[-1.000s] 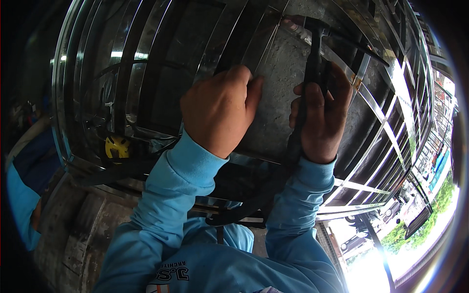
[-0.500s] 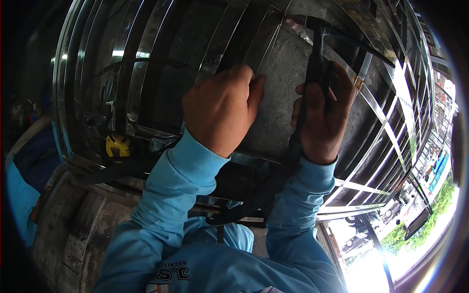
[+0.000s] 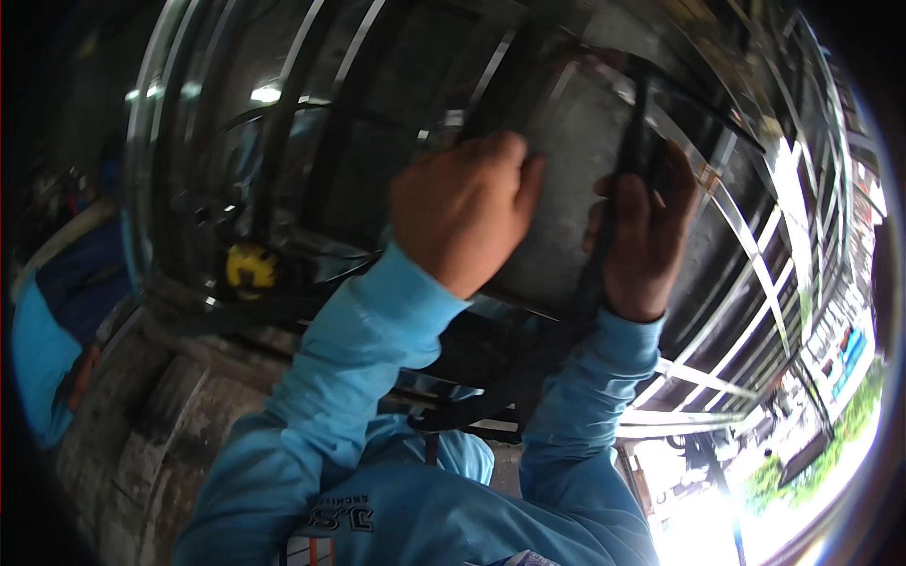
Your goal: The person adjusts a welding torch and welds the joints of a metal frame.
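head view: left hand [image 3: 467, 212] curled into a loose fist, fingers pressed together, knuckles against the grey concrete pillar [image 3: 566, 179] (fingertips hidden, so cannot tell whether pinching anything). right hand [image 3: 646, 236] just beside, wrapped closed round a dark bar-like tool [image 3: 630, 160] standing upright along the pillar's right edge. shiny metal railing bars [image 3: 746, 217] curving behind both hands. small yellow object [image 3: 250, 267] well apart at lower left, near a person's blue sleeve [image 3: 38, 358] at the frame edge.

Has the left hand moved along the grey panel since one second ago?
No. The left hand lies at the same place on the grey panel, beside the right hand gripping the dark tool.
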